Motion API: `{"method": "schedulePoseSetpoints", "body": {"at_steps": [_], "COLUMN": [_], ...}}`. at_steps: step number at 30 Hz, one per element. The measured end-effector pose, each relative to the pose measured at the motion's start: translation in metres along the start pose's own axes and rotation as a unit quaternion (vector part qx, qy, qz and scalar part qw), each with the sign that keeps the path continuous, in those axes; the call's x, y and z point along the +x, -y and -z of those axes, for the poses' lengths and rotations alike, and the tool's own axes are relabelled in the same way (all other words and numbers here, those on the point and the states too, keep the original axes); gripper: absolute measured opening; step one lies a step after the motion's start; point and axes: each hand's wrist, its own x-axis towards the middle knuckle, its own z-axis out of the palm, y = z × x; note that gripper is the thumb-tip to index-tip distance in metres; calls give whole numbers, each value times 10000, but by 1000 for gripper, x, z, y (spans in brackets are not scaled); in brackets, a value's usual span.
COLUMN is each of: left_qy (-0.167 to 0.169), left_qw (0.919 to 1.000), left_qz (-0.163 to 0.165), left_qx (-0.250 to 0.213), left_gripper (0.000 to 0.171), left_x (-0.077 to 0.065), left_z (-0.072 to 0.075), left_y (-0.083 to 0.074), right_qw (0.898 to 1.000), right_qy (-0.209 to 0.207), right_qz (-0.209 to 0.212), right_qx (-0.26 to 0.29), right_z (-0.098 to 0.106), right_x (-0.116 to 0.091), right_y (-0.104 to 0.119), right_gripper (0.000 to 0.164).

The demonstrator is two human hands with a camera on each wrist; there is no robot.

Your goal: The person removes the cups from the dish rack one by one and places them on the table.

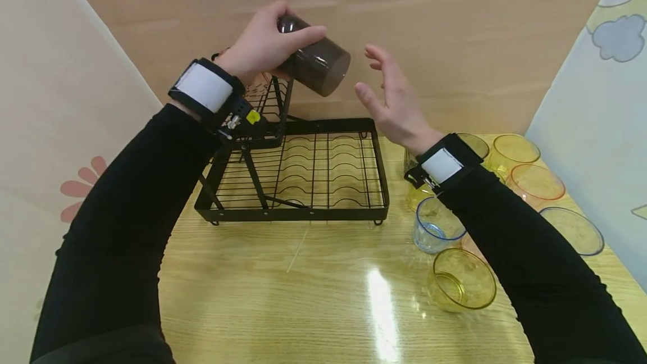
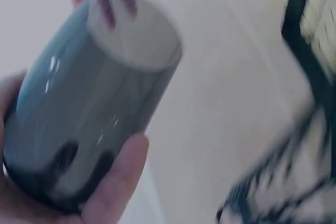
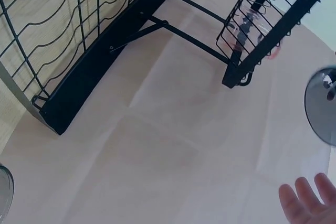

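Observation:
My left hand grips a dark smoky drinking glass above the upper tier of a black wire dish rack. The glass is tilted, with one end facing down and right. In the left wrist view the thumb presses on the side of the tinted glass. My right hand is held to the right of the glass, fingers spread and apart from it. Its fingertips show low in the right wrist view, below the glass. Something pinkish and clear sits on the upper tier.
On the right stand several tinted glasses, among them a yellow glass, a blue-rimmed glass and an orange-rimmed glass. My right forearm covers part of them. Brown paper covers the wall behind the wooden table.

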Motion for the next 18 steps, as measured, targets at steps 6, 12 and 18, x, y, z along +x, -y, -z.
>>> {"method": "schedulePoseSetpoints", "body": {"at_steps": [6,12,18], "left_qy": [-33,-79,19], "left_qw": [9868,9679,9634], "left_qz": [227,91,52], "left_qx": [-1605,-2512,-2679], "left_gripper": [49,44,44], "left_x": [-9,-15,-18], "left_z": [-37,-69,-82], "left_y": [-2,3,4], "right_qw": [9928,9782,9625], "right_qy": [-623,-1266,-1920], "right_qz": [-95,-116,129], "right_qx": [1014,1641,1913], "right_z": [-1,-13,-22], "right_x": [6,6,3], "right_y": [3,-1,-4], "right_gripper": [89,76,39]}}
